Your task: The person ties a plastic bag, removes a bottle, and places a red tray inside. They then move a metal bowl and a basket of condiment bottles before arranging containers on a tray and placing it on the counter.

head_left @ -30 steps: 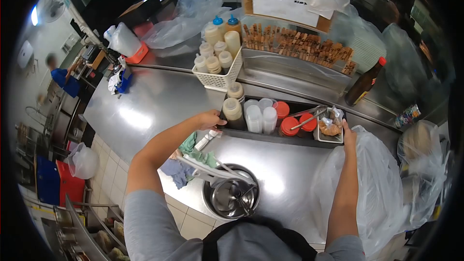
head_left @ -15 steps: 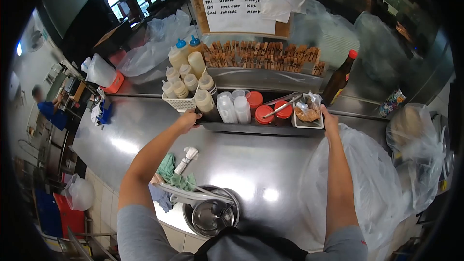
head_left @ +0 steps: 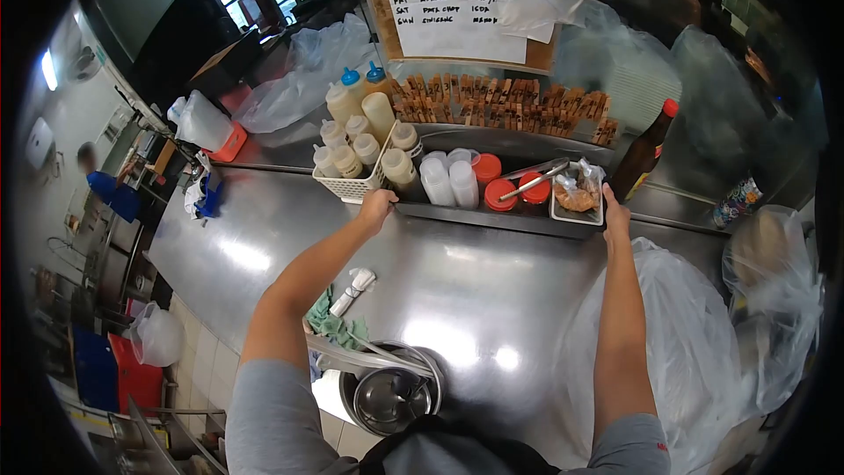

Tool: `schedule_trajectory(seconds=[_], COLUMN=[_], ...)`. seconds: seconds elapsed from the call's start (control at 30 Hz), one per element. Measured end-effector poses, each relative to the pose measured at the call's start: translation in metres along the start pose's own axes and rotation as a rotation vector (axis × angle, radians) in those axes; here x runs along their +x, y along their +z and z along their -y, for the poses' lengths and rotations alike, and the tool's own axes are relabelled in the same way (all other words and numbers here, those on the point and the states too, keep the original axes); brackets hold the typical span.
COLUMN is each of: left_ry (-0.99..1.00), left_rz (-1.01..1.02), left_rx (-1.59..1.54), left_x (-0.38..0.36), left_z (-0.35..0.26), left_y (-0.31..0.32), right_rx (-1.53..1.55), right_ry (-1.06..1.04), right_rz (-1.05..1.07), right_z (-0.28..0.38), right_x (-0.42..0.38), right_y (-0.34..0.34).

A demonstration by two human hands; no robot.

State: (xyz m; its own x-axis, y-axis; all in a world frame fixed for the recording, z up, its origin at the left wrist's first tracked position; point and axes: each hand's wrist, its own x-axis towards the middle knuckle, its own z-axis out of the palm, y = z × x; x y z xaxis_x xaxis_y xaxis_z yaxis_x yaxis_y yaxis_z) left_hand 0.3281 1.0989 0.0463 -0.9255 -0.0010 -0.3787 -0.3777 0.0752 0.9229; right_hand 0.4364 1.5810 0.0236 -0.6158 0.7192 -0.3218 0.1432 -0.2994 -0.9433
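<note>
A long dark tray (head_left: 510,218) lies across the steel counter with one hand at each end. My left hand (head_left: 380,209) closes on its left front corner, beside the white basket (head_left: 345,188) of squeeze bottles. At the right end, my right hand (head_left: 617,213) presses against the tray, its fingers partly hidden. Inside the tray are a squeeze bottle (head_left: 400,171), stacked clear plastic cups (head_left: 450,181), red-lidded jars (head_left: 500,194), metal tongs (head_left: 536,179) and a small white container (head_left: 576,215) with bagged brown food.
Clothespins (head_left: 501,101) line the ledge behind the tray. A brown bottle (head_left: 643,151) stands at right, near a large plastic bag (head_left: 673,325). A metal bowl (head_left: 396,400) and green cloth (head_left: 334,324) are close to my body. Another person (head_left: 110,189) is far left.
The tray has slid back toward the clothespin ledge, both hands moving with it. My view has turned slightly, so the surroundings appear farther right.
</note>
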Motion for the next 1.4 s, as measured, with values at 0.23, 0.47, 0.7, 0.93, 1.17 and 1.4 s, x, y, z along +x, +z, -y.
schedule_trajectory(seconds=[0.23, 0.47, 0.7, 0.93, 1.17, 1.4], left_ry=[-0.158, -0.013, 0.693, 0.966, 1.389, 1.256], left_rz=[0.336, 0.67, 0.658, 0.454, 0.107, 0.213], left_rx=[1.42, 1.612, 1.696, 1.872, 1.947, 1.782], left_x=[-0.084, -0.111, -0.099, -0.073, -0.073, -0.066], left_z=[0.009, 0.032, -0.008, 0.06, 0.068, 0.059], left_y=[-0.049, -0.07, 0.025, 0.168, 0.191, 0.205], right_rx=[0.015, 0.069, -0.102, -0.176, -0.157, -0.1], right_ry=[0.012, -0.015, -0.003, 0.011, -0.019, 0.024], right_rz=[-0.036, -0.044, -0.18, -0.162, -0.139, -0.12], right_z=[0.0, -0.005, -0.007, 0.004, 0.008, -0.001], right_x=[0.006, 0.016, 0.028, 0.012, 0.008, 0.034], right_y=[0.008, 0.014, 0.019, 0.018, 0.02, 0.026])
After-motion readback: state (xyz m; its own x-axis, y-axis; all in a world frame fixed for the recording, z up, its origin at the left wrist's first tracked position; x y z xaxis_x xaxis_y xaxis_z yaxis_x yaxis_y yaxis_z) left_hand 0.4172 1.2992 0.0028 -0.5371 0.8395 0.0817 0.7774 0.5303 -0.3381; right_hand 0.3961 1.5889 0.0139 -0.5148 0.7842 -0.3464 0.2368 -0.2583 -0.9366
